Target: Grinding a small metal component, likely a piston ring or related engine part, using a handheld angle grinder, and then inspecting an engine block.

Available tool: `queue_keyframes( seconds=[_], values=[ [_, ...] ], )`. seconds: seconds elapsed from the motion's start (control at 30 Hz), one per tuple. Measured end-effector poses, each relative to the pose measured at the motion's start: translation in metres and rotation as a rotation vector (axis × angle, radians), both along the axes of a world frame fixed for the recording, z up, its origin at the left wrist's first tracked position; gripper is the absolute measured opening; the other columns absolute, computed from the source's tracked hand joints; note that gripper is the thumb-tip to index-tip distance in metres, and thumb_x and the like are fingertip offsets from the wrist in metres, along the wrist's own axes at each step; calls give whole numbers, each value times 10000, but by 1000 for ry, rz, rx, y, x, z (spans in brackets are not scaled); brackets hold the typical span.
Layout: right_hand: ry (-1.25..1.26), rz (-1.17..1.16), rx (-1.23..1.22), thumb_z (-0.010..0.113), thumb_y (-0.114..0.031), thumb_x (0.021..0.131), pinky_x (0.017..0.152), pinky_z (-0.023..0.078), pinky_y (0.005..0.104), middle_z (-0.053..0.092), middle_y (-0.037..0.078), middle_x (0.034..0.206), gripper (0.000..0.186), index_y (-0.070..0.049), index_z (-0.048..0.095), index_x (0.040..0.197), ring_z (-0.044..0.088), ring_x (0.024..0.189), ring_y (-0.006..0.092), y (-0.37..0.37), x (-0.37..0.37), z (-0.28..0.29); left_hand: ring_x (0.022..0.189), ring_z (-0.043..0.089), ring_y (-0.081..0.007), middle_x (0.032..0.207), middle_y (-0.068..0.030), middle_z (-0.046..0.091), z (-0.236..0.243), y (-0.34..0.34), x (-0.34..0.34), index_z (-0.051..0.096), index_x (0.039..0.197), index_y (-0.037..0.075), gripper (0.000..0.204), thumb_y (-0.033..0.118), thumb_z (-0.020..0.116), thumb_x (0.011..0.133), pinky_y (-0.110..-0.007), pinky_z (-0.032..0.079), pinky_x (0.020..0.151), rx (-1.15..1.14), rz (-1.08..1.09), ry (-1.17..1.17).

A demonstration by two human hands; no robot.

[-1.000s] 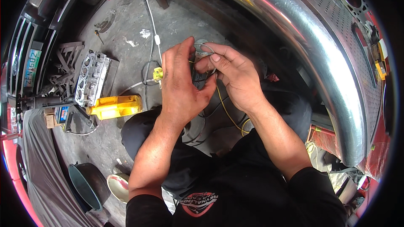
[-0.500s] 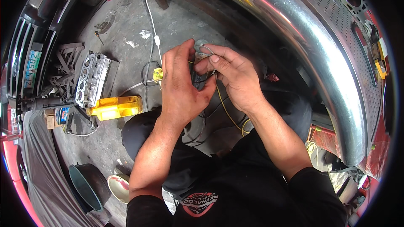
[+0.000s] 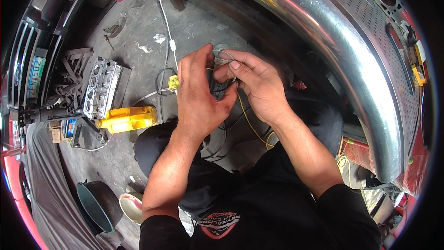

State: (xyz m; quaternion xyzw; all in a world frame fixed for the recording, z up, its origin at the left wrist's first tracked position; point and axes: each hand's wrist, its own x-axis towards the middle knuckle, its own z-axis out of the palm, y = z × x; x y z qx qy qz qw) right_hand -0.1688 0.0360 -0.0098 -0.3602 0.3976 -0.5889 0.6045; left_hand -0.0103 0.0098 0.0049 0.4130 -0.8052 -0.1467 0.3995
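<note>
Our left hand [image 3: 198,90] curves with fingers and thumb apart; we cannot tell whether it grips anything. From here, the thin grey loop [image 3: 228,53] might slip or spring away if our pinch slackens. It arches across the gap between our hands, its right side caught between thumb and forefinger of our right hand [image 3: 263,83].

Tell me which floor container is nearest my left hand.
The see-through yellow container; the dark tub and pale bowl lie farther from your left hand.
</note>
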Motion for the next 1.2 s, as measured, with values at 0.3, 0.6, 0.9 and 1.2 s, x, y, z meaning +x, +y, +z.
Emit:
queue_keyframes(
  seconds=[0.3, 0.6, 0.9, 1.2],
  values=[
    [-5, 3, 1, 559, -134, 1135, 961, 546, 336, 801, 127, 1101, 372, 63, 629, 1442, 719, 1056, 176, 1, 1, -2, 1110, 655, -309, 1267, -165, 605, -1, 2, 1, 522, 1506, 19, 853, -10, 878, 731, -408, 563, 969, 12, 6, -5],
    [-7, -1, -4, 562, -135, 1132, 958, 549, 337, 803, 135, 1104, 371, 64, 631, 1438, 722, 1057, 181, -1, 0, 0, 1122, 651, -308, 1269, -164, 608, -1, 0, 0, 517, 1513, 20, 858, -10, 876, 734, -409, 558, 982, 7, 8, 1],
    [7, -8, 3, 563, -133, 1131, 953, 548, 335, 805, 129, 1099, 366, 64, 637, 1431, 718, 1051, 177, 0, 0, -1, 1191, 596, -358, 1272, -173, 593, -1, 1, -1, 496, 1498, 1, 861, -5, 860, 717, -471, 518, 1013, 46, -19, 36],
    [-5, -1, -2, 562, -136, 1130, 961, 547, 336, 806, 135, 1096, 374, 63, 630, 1439, 726, 1052, 184, 2, 1, 0, 1123, 654, -309, 1274, -164, 605, -3, 3, 1, 520, 1511, 22, 854, -4, 878, 736, -407, 563, 974, -6, 0, 35]
  ],
)
